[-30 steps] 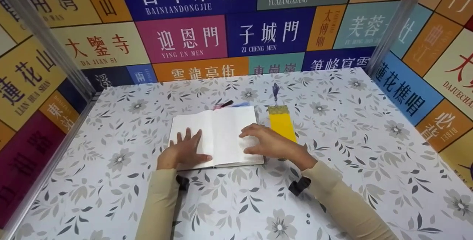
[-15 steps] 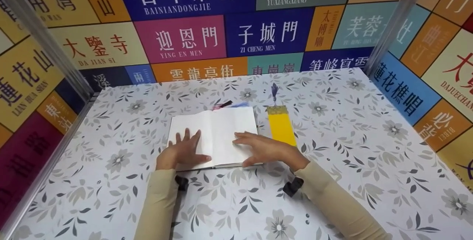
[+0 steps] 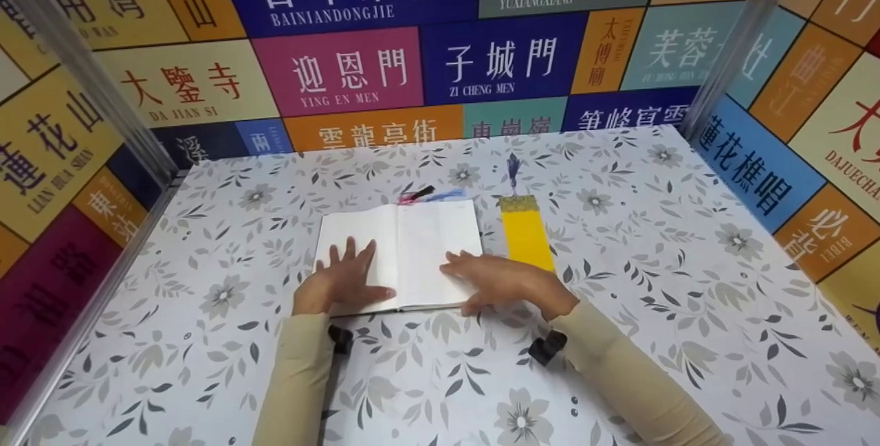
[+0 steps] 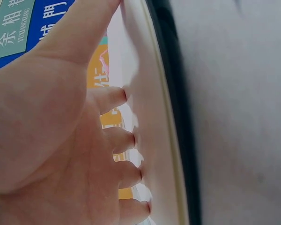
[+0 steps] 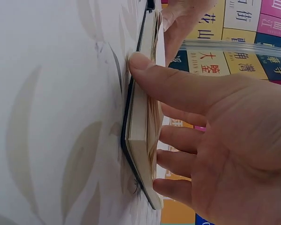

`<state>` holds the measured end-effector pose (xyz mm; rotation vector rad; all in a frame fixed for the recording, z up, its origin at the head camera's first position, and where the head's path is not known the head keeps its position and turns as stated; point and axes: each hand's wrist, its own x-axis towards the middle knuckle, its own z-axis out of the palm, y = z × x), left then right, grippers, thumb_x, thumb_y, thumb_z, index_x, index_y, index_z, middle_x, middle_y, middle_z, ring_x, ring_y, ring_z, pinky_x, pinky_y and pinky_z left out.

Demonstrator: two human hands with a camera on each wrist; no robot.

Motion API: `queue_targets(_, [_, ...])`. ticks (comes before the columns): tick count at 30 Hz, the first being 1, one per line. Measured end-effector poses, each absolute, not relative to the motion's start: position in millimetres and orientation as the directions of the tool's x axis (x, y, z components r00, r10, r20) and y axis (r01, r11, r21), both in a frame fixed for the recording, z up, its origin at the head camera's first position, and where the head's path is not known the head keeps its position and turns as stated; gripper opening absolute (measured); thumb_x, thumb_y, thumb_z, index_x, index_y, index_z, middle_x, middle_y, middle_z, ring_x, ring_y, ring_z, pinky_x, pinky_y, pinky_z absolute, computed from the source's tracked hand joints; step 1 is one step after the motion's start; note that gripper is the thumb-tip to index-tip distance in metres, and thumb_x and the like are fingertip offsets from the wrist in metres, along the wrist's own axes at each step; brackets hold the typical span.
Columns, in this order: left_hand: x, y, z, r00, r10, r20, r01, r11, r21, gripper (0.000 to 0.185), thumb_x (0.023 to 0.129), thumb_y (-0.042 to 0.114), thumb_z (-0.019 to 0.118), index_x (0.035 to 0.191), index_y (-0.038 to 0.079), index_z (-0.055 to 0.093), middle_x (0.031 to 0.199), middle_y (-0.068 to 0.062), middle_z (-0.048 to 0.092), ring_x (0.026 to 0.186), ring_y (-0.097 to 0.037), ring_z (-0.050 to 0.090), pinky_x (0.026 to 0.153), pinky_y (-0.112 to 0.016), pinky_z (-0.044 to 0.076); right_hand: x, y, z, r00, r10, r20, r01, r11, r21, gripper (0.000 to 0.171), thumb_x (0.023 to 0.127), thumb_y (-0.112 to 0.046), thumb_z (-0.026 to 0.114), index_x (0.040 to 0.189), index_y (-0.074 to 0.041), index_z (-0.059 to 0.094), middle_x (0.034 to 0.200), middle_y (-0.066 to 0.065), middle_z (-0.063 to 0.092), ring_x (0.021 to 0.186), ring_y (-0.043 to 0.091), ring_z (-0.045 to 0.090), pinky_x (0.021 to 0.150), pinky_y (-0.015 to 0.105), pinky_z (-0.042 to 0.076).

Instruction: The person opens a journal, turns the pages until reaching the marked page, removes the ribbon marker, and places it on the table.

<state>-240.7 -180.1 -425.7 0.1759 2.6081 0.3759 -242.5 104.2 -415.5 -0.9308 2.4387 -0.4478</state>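
An open notebook (image 3: 433, 240) with blank white pages and a dark cover lies flat in the head view. My left hand (image 3: 337, 284) rests on its left page, fingers spread, thumb toward the spine. The left wrist view shows those fingertips touching the paper. Over the lower right page is my right hand (image 3: 505, 282); its fingers touch the page. In the right wrist view, the thumb (image 5: 168, 86) lies against the near edge of the page block (image 5: 139, 117). Right of the notebook is a yellow bookmark (image 3: 526, 236) with a purple tassel (image 3: 512, 171), partly hidden behind my right hand.
Pink, black and blue strands (image 3: 433, 194) stick out past the notebook's far edge. Everything lies on a table with a floral cloth (image 3: 440, 377). Panels with coloured place-name signs (image 3: 344, 71) stand behind and at both sides.
My right hand has come down from a raised, curved pose at the right page's edge onto its lower part. The right page lies flatter. My left hand has stayed in place.
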Motion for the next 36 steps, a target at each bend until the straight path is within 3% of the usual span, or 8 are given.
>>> queue_targets(6, [-241.2,-178.0,-424.8,-0.864,0.184,-0.470,0.041,0.954,0.298,0.103,0.092,0.063,0.058,0.163,0.015,0.001,0.165,-0.027,-0.014,0.150,-0.053,-0.013,0.121,-0.069,-0.002,-244.5,108.5,-413.6,-0.652,-0.673,-0.349,-0.503,0.728,-0.466,0.071,0.094,-0.029,0.070,0.156,-0.017,0.037,0.167,0.008,0.020,0.156,0.028,0.017,0.129,0.046,0.014])
queue_targets(12, [-242.2,-178.6,-425.0,-0.864,0.188,-0.468,0.048,0.954,0.296,0.103,0.092,0.063,0.058,0.163,0.015,0.001,0.165,-0.027,-0.014,0.150,-0.054,-0.013,0.121,-0.070,-0.002,-246.7,114.1,-411.8,-0.632,-0.698,-0.338,-0.479,0.694,-0.538,0.064,0.098,-0.029,0.064,0.154,-0.011,0.039,0.166,0.012,0.022,0.156,0.031,0.016,0.128,0.048,0.014])
queue_targets(19, [-242.1,-179.2,-425.4,-0.864,0.196,-0.464,0.048,0.949,0.311,0.102,0.092,0.062,0.059,0.163,0.015,0.002,0.165,-0.027,-0.014,0.150,-0.054,-0.013,0.121,-0.070,-0.002,-247.8,116.3,-413.4,-0.646,-0.706,-0.290,-0.458,0.662,-0.593,0.051,0.102,-0.016,0.057,0.151,-0.009,0.045,0.164,0.010,0.028,0.155,0.031,0.020,0.127,0.048,0.018])
queue_targets(25, [-240.7,-179.4,-427.0,-0.871,0.205,-0.446,0.064,0.948,0.310,0.102,0.092,0.062,0.059,0.163,0.014,0.002,0.165,-0.028,-0.012,0.150,-0.055,-0.011,0.120,-0.072,0.001,-249.1,115.4,-415.2,-0.709,-0.686,-0.163,-0.488,0.644,-0.589,0.050,0.097,-0.004,0.059,0.146,-0.005,0.051,0.153,0.016,0.048,0.144,0.034,0.043,0.120,0.050,0.036])
queue_targets(27, [-240.2,-179.6,-427.4,-0.874,0.208,-0.439,0.072,0.949,0.306,0.102,0.092,0.062,0.059,0.163,0.014,0.002,0.165,-0.029,-0.011,0.150,-0.056,-0.010,0.120,-0.073,0.002,-250.3,115.2,-415.6,-0.739,-0.661,-0.127,-0.492,0.659,-0.569,0.055,0.095,0.000,0.061,0.148,-0.004,0.048,0.154,0.020,0.045,0.143,0.036,0.044,0.117,0.050,0.039])
queue_targets(31, [-240.2,-180.5,-427.6,-0.875,0.210,-0.437,0.073,0.948,0.309,0.102,0.092,0.061,0.059,0.163,0.013,0.003,0.165,-0.029,-0.011,0.150,-0.056,-0.010,0.120,-0.073,0.002,-255.3,115.0,-416.6,-0.823,-0.560,-0.099,-0.409,0.704,-0.580,0.065,0.092,0.006,0.062,0.153,-0.005,0.041,0.163,0.022,0.025,0.149,0.039,0.033,0.114,0.048,0.043])
queue_targets(36, [-240.6,-182.6,-427.8,-0.872,0.217,-0.440,0.069,0.942,0.328,0.103,0.092,0.061,0.060,0.163,0.012,0.002,0.164,-0.030,-0.012,0.149,-0.056,-0.012,0.119,-0.074,0.000,-264.5,114.0,-419.6,-0.902,-0.428,-0.054,-0.267,0.651,-0.710,0.072,0.092,0.000,0.066,0.156,-0.005,0.033,0.164,0.023,0.020,0.146,0.041,0.037,0.109,0.049,0.048])
